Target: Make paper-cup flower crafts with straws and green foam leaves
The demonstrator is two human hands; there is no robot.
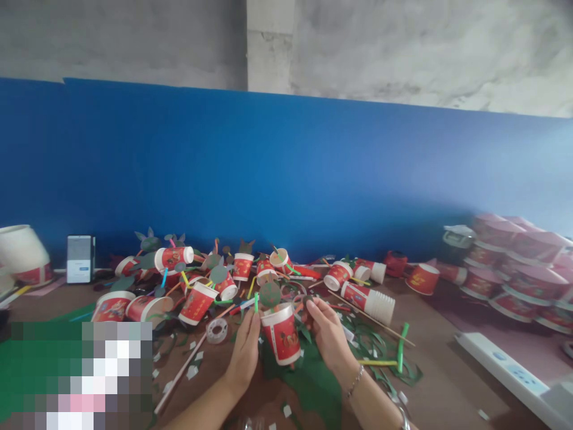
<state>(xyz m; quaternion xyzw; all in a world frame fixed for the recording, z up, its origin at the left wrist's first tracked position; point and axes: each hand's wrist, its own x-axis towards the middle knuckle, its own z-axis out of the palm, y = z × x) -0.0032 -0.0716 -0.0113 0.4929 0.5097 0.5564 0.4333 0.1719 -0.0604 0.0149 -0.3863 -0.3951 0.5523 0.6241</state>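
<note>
A red paper cup (282, 339) with a white rim tilts between my hands. A round dark-green paper disc (270, 294) stands at its rim, and a short orange piece shows below its base. My left hand (244, 349) lies along the cup's left side, its fingers against the cup; a bright green straw piece (256, 302) rises at the fingertips. To the right of the cup, my right hand (329, 331) has thumb and fingers pinched together near a small dark round piece; what they grip is too unclear to name. Green paper (320, 388) lies beneath the cup.
Several decorated red cups (198, 303) lie piled at the back. A tape roll (217, 330), nested cups (369, 301), thin sticks and paper scraps surround the hands. At right are a power strip (501, 364) and stacked cups (528, 275). A phone (80, 259) stands left.
</note>
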